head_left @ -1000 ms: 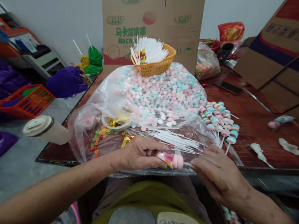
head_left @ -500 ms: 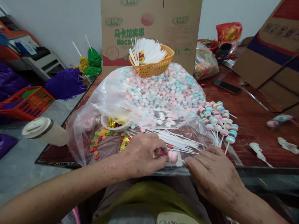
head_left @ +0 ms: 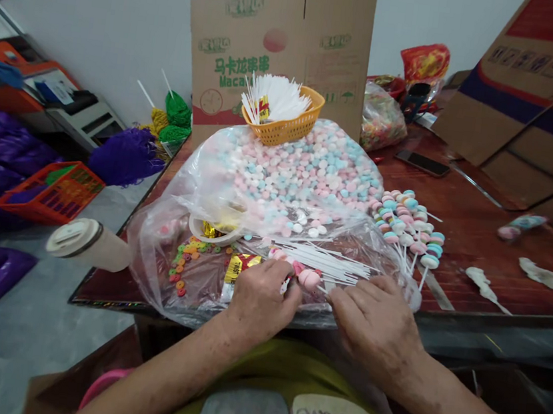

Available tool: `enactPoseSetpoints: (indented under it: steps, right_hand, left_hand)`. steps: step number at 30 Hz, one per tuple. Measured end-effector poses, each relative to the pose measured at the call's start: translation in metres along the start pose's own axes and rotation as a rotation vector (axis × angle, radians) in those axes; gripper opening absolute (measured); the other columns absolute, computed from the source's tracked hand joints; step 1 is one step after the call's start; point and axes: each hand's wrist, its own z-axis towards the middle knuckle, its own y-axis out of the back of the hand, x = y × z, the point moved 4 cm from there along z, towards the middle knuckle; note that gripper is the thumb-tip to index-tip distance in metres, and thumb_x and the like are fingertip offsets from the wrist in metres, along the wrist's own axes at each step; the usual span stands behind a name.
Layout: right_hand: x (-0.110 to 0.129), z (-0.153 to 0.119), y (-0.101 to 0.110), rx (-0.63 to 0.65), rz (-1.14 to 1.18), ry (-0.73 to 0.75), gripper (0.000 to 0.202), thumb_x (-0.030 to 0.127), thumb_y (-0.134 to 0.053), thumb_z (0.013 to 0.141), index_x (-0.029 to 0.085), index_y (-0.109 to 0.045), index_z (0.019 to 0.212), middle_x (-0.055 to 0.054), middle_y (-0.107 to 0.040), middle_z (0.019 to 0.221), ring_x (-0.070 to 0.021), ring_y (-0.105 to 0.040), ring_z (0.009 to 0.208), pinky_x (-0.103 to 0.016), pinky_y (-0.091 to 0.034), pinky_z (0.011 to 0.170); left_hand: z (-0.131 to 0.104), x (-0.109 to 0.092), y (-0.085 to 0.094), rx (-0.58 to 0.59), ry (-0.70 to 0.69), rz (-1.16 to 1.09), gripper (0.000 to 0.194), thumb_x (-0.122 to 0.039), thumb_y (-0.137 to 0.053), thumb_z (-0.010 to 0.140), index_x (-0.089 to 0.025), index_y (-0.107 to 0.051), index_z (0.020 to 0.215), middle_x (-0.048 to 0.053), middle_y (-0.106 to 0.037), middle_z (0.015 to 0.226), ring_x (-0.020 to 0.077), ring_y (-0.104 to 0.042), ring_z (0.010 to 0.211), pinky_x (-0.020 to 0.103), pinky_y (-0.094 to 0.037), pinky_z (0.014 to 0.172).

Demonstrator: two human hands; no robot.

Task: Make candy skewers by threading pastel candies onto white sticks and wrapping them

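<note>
Pinched between my two hands is a marshmallow skewer with pink and white pieces, lying roughly sideways over the table's front edge. My left hand has its fingers closed round the marshmallow part and partly hides it. The fingers of my right hand are closed on the bare white stick end. Just beyond lie loose white sticks on clear plastic. Beside my left hand is a yellow and red twist-tie packet. Behind spreads a large clear bag of pastel marshmallows.
Finished-looking marshmallow skewers are piled right of the bag. A yellow basket of white sticks rests on the bag. A lidded cup, small coloured rings, a tape roll, a phone and cardboard boxes surround the work area.
Both hands have shifted slightly left and down with the skewer. More of its marshmallows and the twist-tie packet now show. The camera view has moved a little.
</note>
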Motion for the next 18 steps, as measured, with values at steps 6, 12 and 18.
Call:
enactPoseSetpoints:
  steps: [6,12,18]
  right_hand:
    - [0.010,0.005,-0.003,-0.029,-0.046,-0.017,0.030,0.008,-0.037,0.085,0.016,-0.052,0.061,-0.003,-0.047,0.052,-0.0157,-0.035,0.056,-0.033,-0.022,0.059]
    - [0.016,0.003,-0.018,-0.010,-0.047,-0.025,0.029,0.005,-0.038,0.082,0.016,-0.053,0.060,-0.004,-0.048,0.053,-0.0169,-0.037,0.056,-0.033,-0.022,0.060]
    - [-0.004,-0.004,-0.020,-0.019,0.041,-0.055,0.025,0.008,-0.039,0.081,0.016,-0.053,0.062,-0.003,-0.049,0.053,-0.0162,-0.038,0.056,-0.031,-0.023,0.060]
  left_hand:
    - [0.000,0.004,-0.002,-0.044,0.045,-0.039,0.017,-0.017,-0.043,0.077,-0.018,-0.053,0.063,0.003,-0.059,0.060,0.0129,-0.053,0.056,0.024,-0.038,0.055]
    - [-0.013,-0.002,-0.014,-0.028,0.010,-0.210,0.015,-0.016,-0.041,0.076,-0.017,-0.052,0.067,0.002,-0.057,0.060,0.0117,-0.049,0.054,0.023,-0.037,0.053]
    - [-0.014,0.007,0.004,0.294,-0.095,-0.434,0.018,-0.024,-0.043,0.084,-0.016,-0.059,0.080,0.002,-0.062,0.067,0.0111,-0.054,0.059,0.022,-0.043,0.058]
